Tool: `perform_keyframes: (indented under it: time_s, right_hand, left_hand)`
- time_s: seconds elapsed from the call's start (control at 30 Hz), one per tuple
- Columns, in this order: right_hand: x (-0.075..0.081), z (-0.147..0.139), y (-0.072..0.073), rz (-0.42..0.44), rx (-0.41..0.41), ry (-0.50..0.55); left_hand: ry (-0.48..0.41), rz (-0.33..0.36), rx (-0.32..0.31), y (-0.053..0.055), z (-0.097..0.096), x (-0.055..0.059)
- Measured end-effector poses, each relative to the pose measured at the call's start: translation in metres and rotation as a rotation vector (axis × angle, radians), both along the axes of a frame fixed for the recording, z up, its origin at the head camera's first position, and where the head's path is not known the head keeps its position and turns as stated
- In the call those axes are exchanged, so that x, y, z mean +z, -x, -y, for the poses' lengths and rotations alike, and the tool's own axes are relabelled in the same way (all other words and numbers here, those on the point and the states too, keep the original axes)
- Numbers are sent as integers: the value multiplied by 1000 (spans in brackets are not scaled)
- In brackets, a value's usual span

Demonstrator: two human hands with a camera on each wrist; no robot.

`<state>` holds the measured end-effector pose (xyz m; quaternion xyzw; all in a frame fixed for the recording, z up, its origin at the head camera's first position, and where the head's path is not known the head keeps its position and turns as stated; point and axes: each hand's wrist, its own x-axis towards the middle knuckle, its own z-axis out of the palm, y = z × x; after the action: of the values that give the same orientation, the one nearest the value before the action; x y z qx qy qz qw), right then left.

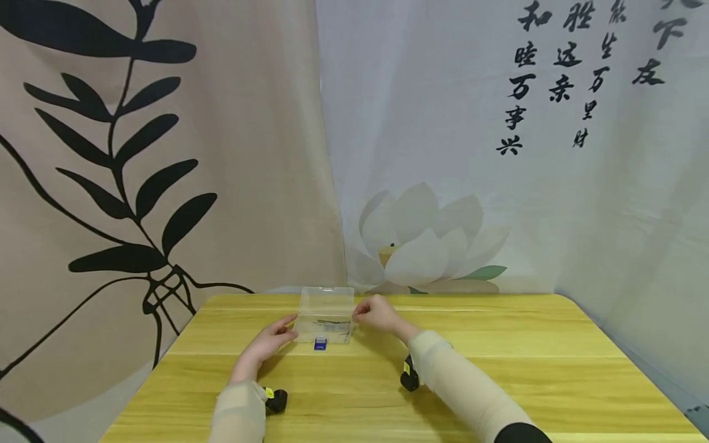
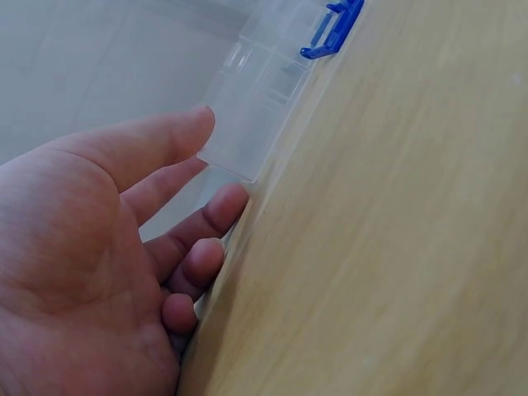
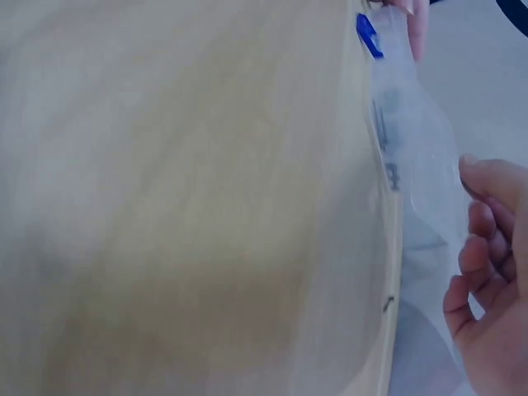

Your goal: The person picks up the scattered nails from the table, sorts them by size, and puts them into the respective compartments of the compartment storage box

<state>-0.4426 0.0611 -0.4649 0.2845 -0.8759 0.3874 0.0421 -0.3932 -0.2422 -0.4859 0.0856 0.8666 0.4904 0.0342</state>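
Note:
A clear plastic box (image 1: 306,327) stands on the table with its transparent lid (image 1: 327,300) raised at the back. A blue latch (image 1: 320,344) is at its front edge. Several thin dark pieces (image 1: 332,322) lie inside. My left hand (image 1: 267,343) is at the box's left side, thumb and fingers loosely apart, with the thumb tip at the corner in the left wrist view. At the right side, my right hand (image 1: 379,314) has its fingers curled and thumb near the index fingertip; I cannot tell whether something small is pinched there.
The wooden table (image 1: 526,351) reaches back to a printed cloth (image 1: 266,154) hanging behind it. A small dark piece (image 3: 388,304) lies on the table near the right hand. Black wrist cameras (image 1: 277,401) are strapped at both sleeves.

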Motion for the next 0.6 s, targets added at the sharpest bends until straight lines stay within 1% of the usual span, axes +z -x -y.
perform_keyframes:
  time_s: [0.23, 0.4, 0.47, 0.6]
  right_hand:
    - [0, -19, 8, -39, -58, 2]
    - [-4, -33, 12, -30, -92, 21]
    - [-6, -39, 15, -43, -105, 9]
    - [-10, -48, 21, -86, -122, -47]
  left_hand:
    - [10, -4, -3, 0, 2, 0]
    - [-9, -8, -3, 0, 2, -1]
    - [-14, -14, -4, -1, 2, -1]
    - [-15, -20, -3, -2, 0, -1]
